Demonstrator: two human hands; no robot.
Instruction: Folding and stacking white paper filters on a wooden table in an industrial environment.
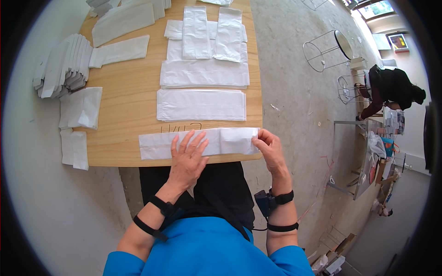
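Observation:
A long, flat white paper piece point(179, 146), like a folded paper bag, lies along the near edge of the table. Its right part carries a folded flap or shorter layer point(237, 140). My left hand point(188, 155) rests flat on its middle with the fingers spread. At the right end my right hand point(270, 148) pinches the paper's edge between thumb and fingers. Just beyond lies a neat stack of similar white pieces point(201, 105), with another stack point(205, 73) behind it. Two narrow white pieces point(195, 32) lie across the farthest ones.
Dark pen marks point(170, 129) show on the wooden table point(124, 115). More white paper bundles point(64, 64) line its left side against the wall. Stools point(343, 44) stand on the concrete floor at right, where another person point(391, 87) bends over a cluttered metal table point(363, 170).

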